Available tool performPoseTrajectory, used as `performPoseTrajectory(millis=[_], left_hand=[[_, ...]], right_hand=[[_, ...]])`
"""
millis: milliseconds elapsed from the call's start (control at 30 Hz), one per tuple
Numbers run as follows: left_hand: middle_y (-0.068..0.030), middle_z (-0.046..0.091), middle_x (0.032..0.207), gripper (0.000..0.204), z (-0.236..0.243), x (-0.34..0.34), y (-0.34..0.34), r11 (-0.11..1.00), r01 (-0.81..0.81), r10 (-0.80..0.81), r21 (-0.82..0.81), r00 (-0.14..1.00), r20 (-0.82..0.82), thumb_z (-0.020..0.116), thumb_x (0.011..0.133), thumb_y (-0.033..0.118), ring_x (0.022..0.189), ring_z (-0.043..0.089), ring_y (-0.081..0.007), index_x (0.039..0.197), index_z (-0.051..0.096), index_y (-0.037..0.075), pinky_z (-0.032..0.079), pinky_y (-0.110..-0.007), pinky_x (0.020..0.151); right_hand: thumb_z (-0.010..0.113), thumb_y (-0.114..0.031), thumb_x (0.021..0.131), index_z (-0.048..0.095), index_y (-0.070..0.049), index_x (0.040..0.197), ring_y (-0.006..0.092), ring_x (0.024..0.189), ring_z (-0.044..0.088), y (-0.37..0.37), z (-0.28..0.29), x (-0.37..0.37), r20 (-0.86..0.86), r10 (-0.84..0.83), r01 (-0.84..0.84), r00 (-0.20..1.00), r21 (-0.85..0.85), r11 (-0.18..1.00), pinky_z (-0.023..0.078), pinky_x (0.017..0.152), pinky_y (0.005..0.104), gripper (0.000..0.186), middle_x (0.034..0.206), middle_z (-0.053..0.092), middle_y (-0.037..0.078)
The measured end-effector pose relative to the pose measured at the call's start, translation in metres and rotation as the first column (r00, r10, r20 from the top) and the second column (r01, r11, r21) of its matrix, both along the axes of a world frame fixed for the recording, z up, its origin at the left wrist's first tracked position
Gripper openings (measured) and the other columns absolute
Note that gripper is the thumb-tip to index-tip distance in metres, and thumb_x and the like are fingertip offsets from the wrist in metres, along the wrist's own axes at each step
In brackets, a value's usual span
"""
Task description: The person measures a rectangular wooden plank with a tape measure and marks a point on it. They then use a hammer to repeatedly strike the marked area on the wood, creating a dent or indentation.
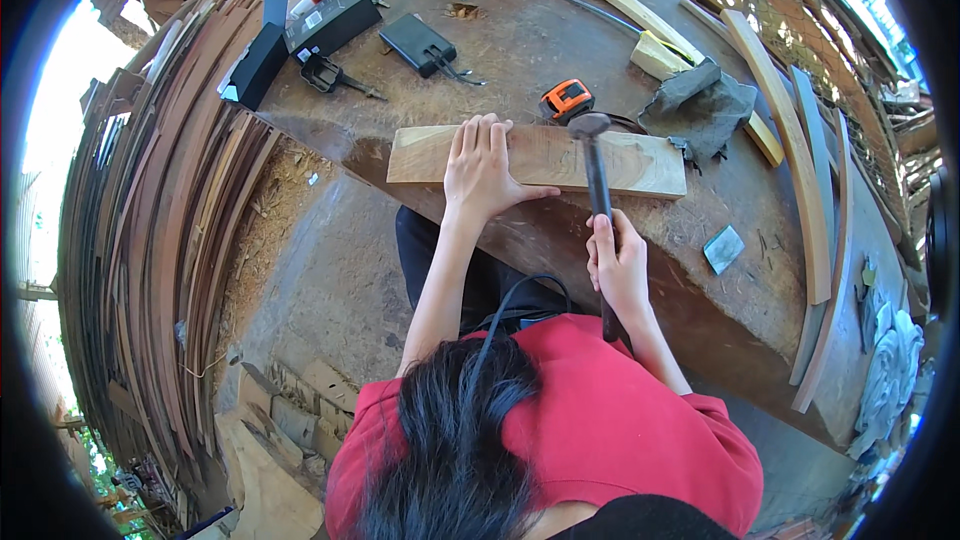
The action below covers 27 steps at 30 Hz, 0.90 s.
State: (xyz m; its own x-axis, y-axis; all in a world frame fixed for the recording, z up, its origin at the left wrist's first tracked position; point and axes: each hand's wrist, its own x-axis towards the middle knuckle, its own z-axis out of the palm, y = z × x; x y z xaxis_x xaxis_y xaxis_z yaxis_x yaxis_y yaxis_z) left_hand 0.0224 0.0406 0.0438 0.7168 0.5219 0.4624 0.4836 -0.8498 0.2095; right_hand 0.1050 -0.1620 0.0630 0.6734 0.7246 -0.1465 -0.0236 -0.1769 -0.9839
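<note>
A pale wooden block (590, 162) lies lengthwise near the bench's front edge. My left hand (480, 165) grips it toward its left end, fingers reaching over the top and thumb along the near side. In my right hand (618, 262) is a hammer (598, 180), its dark handle wrapped by my fingers. From this view the hammer's head overlaps the block's far edge; whether they touch cannot be told. Just behind the block sits an orange and black tape measure (567, 100). A crumpled grey cloth (698, 105) lies beside the block's right end.
On the bench (500, 50) are a black box (335, 20), a dark power bank (418, 43) with a short cable and a small grey-green square (723, 250). Long wood strips (790, 150) line the right side. Stacked planks (150, 210) stand at left, above sawdust.
</note>
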Motion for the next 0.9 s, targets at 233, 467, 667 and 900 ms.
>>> performPoseTrajectory(millis=[233,467,667,900], left_hand=[[-0.011,0.05,0.12,0.105,0.001,-0.001,0.0,1.0,0.0,0.0,0.007,1.0,-0.001,0.076,0.048,0.075,0.119,0.045,-0.0296,0.118,0.05,0.002,0.037,-0.041,0.103],[-0.0103,0.05,0.118,0.103,0.001,0.0,-0.002,1.0,-0.014,0.014,-0.008,1.0,-0.011,0.076,0.048,0.074,0.119,0.045,-0.0291,0.117,0.051,0.002,0.037,-0.042,0.103],[-0.012,0.051,0.119,0.104,-0.003,-0.001,0.001,0.999,0.004,-0.005,0.046,0.999,0.041,0.077,0.047,0.073,0.117,0.046,-0.0299,0.118,0.05,0.002,0.037,-0.042,0.103],[-0.0132,0.05,0.123,0.105,-0.001,0.0,-0.001,1.0,-0.004,0.005,-0.018,1.0,0.021,0.079,0.046,0.071,0.122,0.045,-0.0305,0.12,0.05,0.002,0.035,-0.042,0.107]], right_hand=[[0.045,-0.032,0.103,0.053,-0.001,0.1,0.0042,0.038,0.04,-0.006,-0.005,-0.007,0.064,0.031,-0.036,0.997,0.092,0.995,0.03,0.033,0.0216,0.032,0.059,0.044,-0.002],[0.047,-0.031,0.102,0.055,0.0,0.096,0.0049,0.04,0.044,-0.012,0.007,-0.011,-0.138,-0.053,0.056,0.989,0.016,0.998,0.031,0.035,0.0232,0.032,0.056,0.047,-0.002],[0.045,-0.028,0.103,0.053,-0.002,0.099,0.0041,0.039,0.041,-0.016,-0.007,-0.007,-0.114,0.041,-0.039,0.993,0.021,0.999,0.031,0.034,0.0218,0.028,0.059,0.046,-0.001],[0.048,-0.03,0.102,0.053,0.0,0.101,0.0037,0.042,0.043,-0.007,0.0,-0.016,-0.153,0.139,-0.129,0.978,0.069,0.989,0.033,0.036,0.0218,0.03,0.06,0.047,-0.002]])
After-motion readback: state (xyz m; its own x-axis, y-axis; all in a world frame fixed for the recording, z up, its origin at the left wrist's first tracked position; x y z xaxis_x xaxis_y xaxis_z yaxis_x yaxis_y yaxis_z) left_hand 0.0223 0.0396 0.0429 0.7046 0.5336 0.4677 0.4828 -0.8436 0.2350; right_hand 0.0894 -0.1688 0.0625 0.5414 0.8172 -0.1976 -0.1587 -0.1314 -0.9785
